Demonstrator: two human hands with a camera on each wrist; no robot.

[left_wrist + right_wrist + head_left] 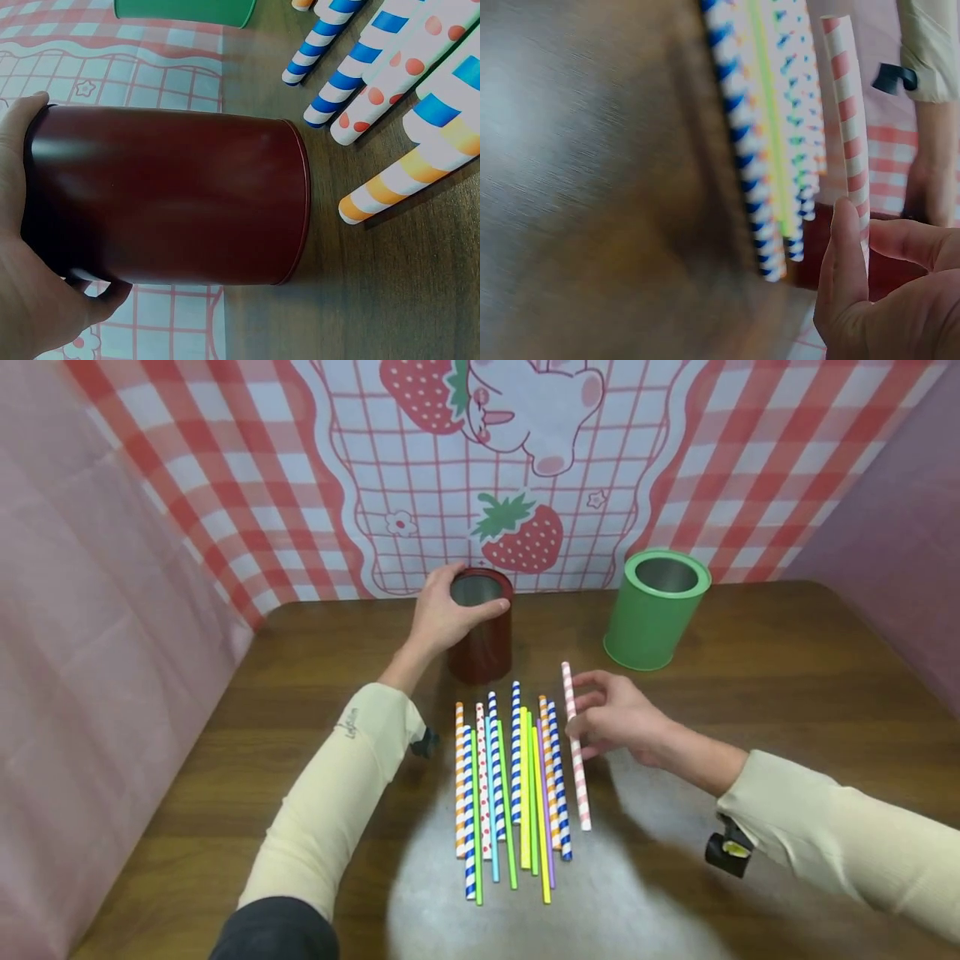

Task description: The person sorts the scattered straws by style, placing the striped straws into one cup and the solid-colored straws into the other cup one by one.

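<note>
Worked over a wood-grained tabletop (pixel 787 693), smooth enough to throw back a pale glare at the near side. Had a printed cloth (pixel 247 460) hanging behind it, red gingham with strawberries, likely as a backdrop. Saw a green can (pixel 652 631) standing at the back right, a satiny cylinder with a broad rim and open mouth, untouched by either hand, perhaps placed there for easy reach from the right. Held a dark red can (pixel 483 647) with the left hand (pixel 441 614), thumb on the near rim and fingers round the far side, apparently to steady it upright just behind the straws (pixel 516 777); noticed glossy walls and a fine seam round the base. Found those straws lying side by side, roughly lengthwise, probably for telling one from another at a glance: thick, paper-like ones striped or dotted, and thinner plain ones in green, yellow, light blue and purple, likely plastic. Pinched a pink-and-white straw (pixel 581 785) between thumb and fingers of the right hand (pixel 621 714), just right of the row and seemingly raised a little; judged the light grip suited to a thin, crushable tube.
</note>
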